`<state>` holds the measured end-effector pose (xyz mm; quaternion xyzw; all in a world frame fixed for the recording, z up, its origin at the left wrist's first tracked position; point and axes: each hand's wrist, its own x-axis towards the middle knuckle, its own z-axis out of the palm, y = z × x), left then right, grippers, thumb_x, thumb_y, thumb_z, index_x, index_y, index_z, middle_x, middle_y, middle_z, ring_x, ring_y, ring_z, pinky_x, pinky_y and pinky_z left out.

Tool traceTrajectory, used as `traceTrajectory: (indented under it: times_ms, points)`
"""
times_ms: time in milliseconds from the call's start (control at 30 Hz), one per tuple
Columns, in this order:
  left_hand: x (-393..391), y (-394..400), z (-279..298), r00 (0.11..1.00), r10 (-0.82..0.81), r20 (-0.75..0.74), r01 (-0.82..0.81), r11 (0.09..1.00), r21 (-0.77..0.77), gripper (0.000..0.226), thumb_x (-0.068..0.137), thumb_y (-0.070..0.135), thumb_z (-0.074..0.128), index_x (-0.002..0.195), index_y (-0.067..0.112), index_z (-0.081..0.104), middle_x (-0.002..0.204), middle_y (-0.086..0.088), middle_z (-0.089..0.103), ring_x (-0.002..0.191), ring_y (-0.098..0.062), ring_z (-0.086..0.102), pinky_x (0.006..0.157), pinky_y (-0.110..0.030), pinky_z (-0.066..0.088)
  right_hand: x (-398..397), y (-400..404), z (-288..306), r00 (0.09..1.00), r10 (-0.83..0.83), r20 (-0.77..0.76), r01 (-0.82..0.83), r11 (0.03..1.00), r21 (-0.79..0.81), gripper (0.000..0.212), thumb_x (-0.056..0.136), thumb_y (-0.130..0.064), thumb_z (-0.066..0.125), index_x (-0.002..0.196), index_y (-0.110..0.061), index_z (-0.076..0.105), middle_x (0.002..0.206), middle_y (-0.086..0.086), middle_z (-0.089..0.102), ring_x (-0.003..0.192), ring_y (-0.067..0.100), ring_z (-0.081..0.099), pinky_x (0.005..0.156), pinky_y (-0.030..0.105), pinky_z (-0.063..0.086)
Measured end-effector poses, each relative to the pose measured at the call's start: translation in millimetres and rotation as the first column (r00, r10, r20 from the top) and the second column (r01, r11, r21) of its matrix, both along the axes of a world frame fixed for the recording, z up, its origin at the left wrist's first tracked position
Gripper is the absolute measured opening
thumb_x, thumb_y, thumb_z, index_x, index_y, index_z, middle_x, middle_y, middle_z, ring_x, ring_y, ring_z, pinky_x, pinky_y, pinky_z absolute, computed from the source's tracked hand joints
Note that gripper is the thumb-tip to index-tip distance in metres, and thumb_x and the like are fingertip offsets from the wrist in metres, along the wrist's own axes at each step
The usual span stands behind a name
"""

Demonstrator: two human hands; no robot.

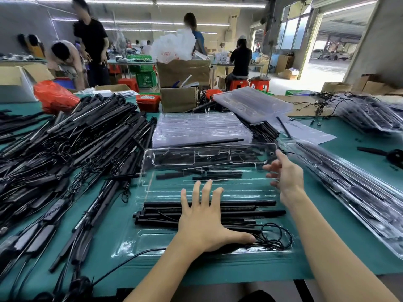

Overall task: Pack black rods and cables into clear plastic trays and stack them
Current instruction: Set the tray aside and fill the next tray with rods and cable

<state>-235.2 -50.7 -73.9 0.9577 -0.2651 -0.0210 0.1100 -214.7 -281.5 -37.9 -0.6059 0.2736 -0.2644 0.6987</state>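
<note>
Clear plastic tray (209,192) lies at centre frame on our green worktop (340,232), black rods (239,211) and a coiled cable (275,237) packed in its lower half. Our left hand (207,221) presses flat on the rods, fingers spread; our right hand (286,175) touches the tray's right edge, fingers loosely open, gripping nothing

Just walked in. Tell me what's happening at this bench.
A person is packing black rods and a coiled cable into a clear plastic tray on the green table. The left hand presses flat on the rods lying in the tray. The right hand, fingers loosely spread, is at the right edge of a clear lid or second tray tilted over the far half. A big heap of loose rods lies to the left, empty trays behind, packed trays to the right.
</note>
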Motion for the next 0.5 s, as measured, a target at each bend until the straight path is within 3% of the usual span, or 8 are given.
traceTrajectory:
  times_ms: [200, 300, 500]
  points:
    - [-0.3, -0.5, -0.4, 1.0, 0.001, -0.006, -0.001, 1.0, 0.002, 0.138, 0.043, 0.109, 0.028, 0.155, 0.033, 0.0, 0.163, 0.009, -0.019, 0.148, -0.023, -0.031, 0.115, -0.061, -0.021, 2.5, -0.5, -5.8, 0.999, 0.003, -0.035, -0.006, 0.996, -0.086, 0.02, 0.093, -0.03, 0.066, 0.093, -0.01, 0.065, 0.069, 0.0, 0.073, 0.05, 0.012, 0.059, 0.047, 0.025, 0.042]
    - [-0.3, -0.7, -0.8, 1.0, 0.003, -0.003, -0.003, 1.0, -0.008, 0.138, 0.044, 0.109, 0.029, 0.155, 0.033, 0.0, 0.163, 0.009, -0.021, 0.147, -0.022, -0.032, 0.115, -0.061, -0.021, 0.5, 0.1, -6.5, 0.998, -0.017, 0.067, 0.021, 0.998, -0.052, 0.03, 0.094, -0.038, 0.063, 0.085, -0.009, 0.064, 0.074, 0.008, 0.073, 0.049, 0.015, 0.058, 0.044, 0.025, 0.041]
    - [0.3, -1.3, -2.0, 1.0, 0.008, 0.022, -0.008, 0.999, -0.033, 0.136, 0.042, 0.109, 0.028, 0.153, 0.034, 0.004, 0.16, 0.011, -0.021, 0.146, -0.021, -0.034, 0.115, -0.061, -0.021, -2.0, 3.2, -2.0, 0.968, -0.076, 0.239, 0.053, 0.993, 0.102, 0.052, 0.097, -0.049, 0.049, 0.058, -0.015, 0.056, 0.058, 0.004, 0.069, 0.044, 0.019, 0.055, 0.052, 0.025, 0.038]
